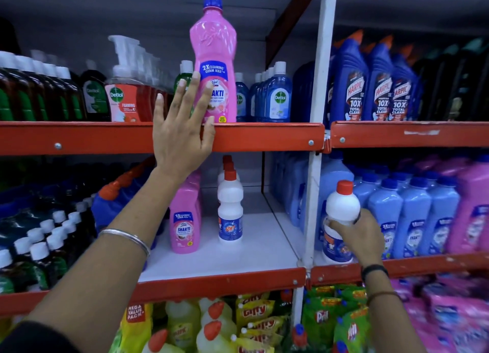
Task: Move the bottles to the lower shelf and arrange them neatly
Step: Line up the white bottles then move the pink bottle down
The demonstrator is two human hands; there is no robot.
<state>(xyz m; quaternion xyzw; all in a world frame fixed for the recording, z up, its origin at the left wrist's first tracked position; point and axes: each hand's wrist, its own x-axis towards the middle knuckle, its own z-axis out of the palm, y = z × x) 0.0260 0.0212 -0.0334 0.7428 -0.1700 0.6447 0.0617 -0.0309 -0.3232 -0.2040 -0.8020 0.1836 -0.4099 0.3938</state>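
A tall pink bottle (214, 61) with a blue cap stands upright at the front edge of the upper red shelf (264, 136). My left hand (182, 130) is raised with fingers spread, its fingertips against the bottle's lower left side, not wrapped around it. On the lower shelf (238, 257) stand several pink bottles (185, 220) of the same kind and a row of white red-capped bottles (230, 209). My right hand (356, 236) grips another white red-capped bottle (342, 209) at the right bay's front edge, beside the white upright post (317, 167).
Dettol bottles (277, 95) and a pump bottle (124, 98) flank the pink bottle on the upper shelf. Blue Harpic bottles (375, 87) fill the upper right bay, light blue bottles (397, 215) the lower right. Bare white shelf board lies right of the white bottles.
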